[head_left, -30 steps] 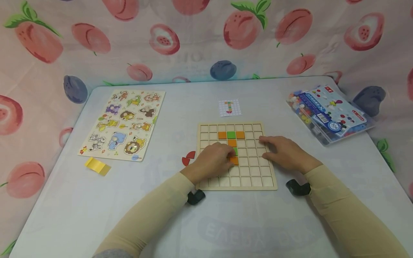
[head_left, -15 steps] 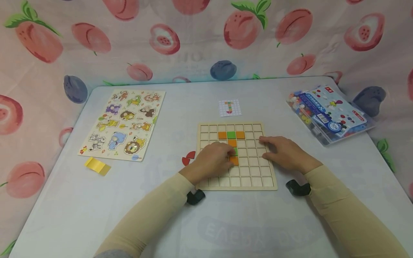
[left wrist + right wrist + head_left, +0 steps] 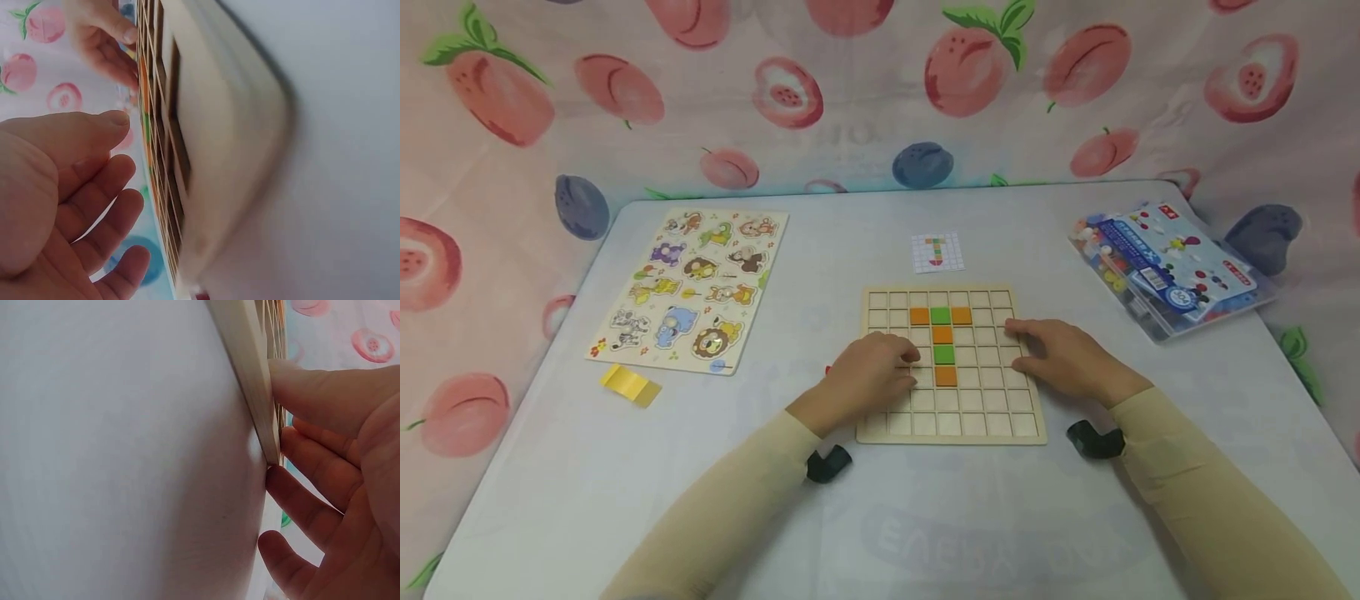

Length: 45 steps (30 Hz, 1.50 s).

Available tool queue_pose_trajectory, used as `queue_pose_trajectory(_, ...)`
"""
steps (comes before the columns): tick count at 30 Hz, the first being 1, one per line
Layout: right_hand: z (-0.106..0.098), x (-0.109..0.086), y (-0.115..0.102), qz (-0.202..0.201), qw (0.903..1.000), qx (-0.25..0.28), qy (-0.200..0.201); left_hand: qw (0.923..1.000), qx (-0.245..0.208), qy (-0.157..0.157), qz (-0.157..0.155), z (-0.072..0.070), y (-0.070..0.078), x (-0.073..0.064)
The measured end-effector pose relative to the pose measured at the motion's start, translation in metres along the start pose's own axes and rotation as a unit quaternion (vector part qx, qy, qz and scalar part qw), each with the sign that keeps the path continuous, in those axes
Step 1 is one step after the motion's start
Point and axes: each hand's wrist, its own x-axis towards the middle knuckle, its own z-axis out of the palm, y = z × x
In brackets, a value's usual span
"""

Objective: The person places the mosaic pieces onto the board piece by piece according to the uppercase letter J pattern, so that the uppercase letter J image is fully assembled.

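A square wooden grid board lies on the table. Set in its cells are orange and green square tiles, with an orange tile lowest and a green tile above it, making a T shape. My left hand hovers over the board's left part, fingers loosely bent, holding nothing; the left wrist view shows a gap between thumb and fingers. My right hand rests at the board's right edge, thumb and fingertips touching the rim. Of the red pieces left of the board, only a sliver shows past my left hand.
Behind the board lies a small grid card with a coloured T-like pattern. An animal puzzle board lies at the left, a folded yellow strip before it. A clear plastic box of small coloured parts sits at the right.
My left hand has drawn back leftward from the tiles, uncovering the lower green and orange ones and covering most of the red pieces. My right hand stays at the board's edge.
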Motion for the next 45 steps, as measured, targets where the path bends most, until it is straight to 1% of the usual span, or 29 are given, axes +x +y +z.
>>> queue_pose_trajectory(7,0.001,0.001,0.002,-0.004,1.0,-0.003,0.003,0.9991,-0.002,0.016,-0.038,-0.006,-0.017,-0.013)
queue_pose_trajectory(10,0.001,0.001,0.003,-0.003,1.0,-0.002,0.003,0.9982,-0.005,0.018,-0.057,-0.008,-0.023,-0.017)
queue_pose_trajectory(18,0.002,0.001,0.002,-0.001,1.0,0.0,0.003,0.9954,-0.008,0.029,-0.091,-0.014,-0.038,-0.027)
queue_pose_trajectory(25,0.002,0.001,0.002,0.001,1.0,-0.002,0.002,0.9945,0.004,0.035,-0.098,-0.016,-0.049,-0.029)
queue_pose_trajectory(30,0.001,0.0,0.001,0.0,1.0,-0.004,0.002,0.9942,0.001,0.036,-0.101,-0.018,-0.054,-0.03)
queue_pose_trajectory(36,0.001,0.0,0.002,-0.006,1.0,-0.007,0.003,0.9937,0.001,0.032,-0.108,-0.02,-0.057,-0.03)
queue_pose_trajectory(45,0.0,0.0,0.002,-0.009,0.9999,-0.004,0.002,0.9938,0.01,0.024,-0.108,-0.023,-0.059,-0.028)
